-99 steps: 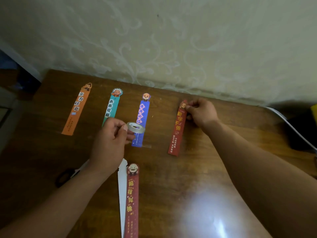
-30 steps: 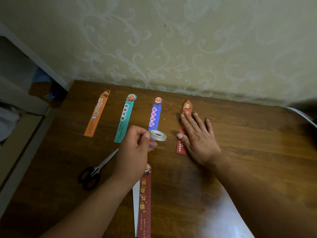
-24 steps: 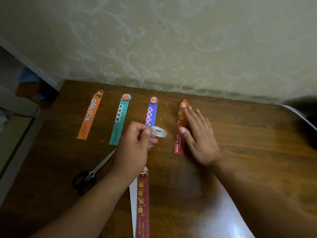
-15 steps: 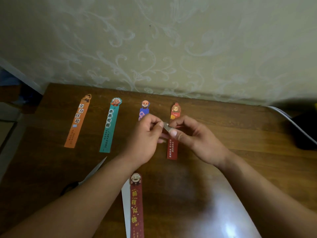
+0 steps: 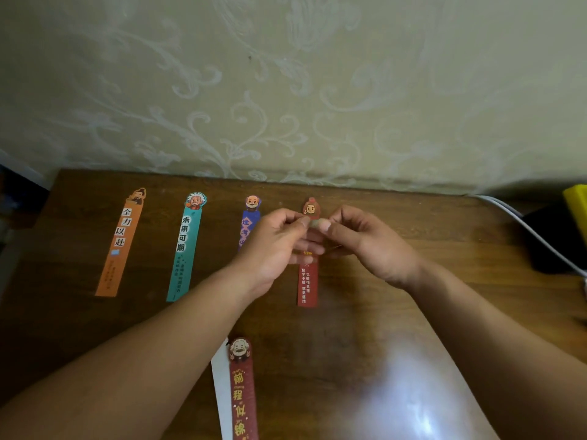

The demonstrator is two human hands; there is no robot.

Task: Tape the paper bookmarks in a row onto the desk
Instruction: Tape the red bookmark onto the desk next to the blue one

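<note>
While the red bookmark [image 5: 307, 284] lies fourth in the row on the tabletop [image 5: 359, 315], the left hand [image 5: 276, 246] and right hand [image 5: 368, 242] meet above its top, curled fingers pinching tape [image 5: 316, 222] between them.

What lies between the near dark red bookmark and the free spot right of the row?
Nothing on the desk; only the right hand, pinching tape with the left hand, hovers above that spot.

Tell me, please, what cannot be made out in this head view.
Head view:
- tape: nearly covered by the fingers of left hand and right hand; pulled strip indiscernible.
- blue bookmark: lower part behind the left hand.
- red bookmark: middle behind both hands.
- dark red bookmark: cut by the bottom edge.
- yellow object: cut by the right edge.
</note>
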